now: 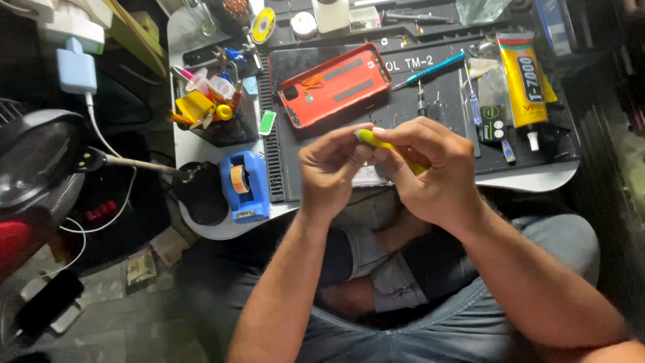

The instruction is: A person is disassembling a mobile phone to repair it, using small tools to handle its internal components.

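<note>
Yellow tool (388,145) pinched between closed fingers of left hand (329,171) and right hand (430,168).

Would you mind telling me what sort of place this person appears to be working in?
Probably a small phone-repair bench. An opened orange phone back lies on a dark work mat, with a teal precision screwdriver and a yellow glue tube beside it.

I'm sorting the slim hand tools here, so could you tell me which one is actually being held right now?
The yellow-handled tool, gripped between the left hand and right hand. The teal-handled screwdriver and the small dark driver lie untouched on the black work mat.
</note>
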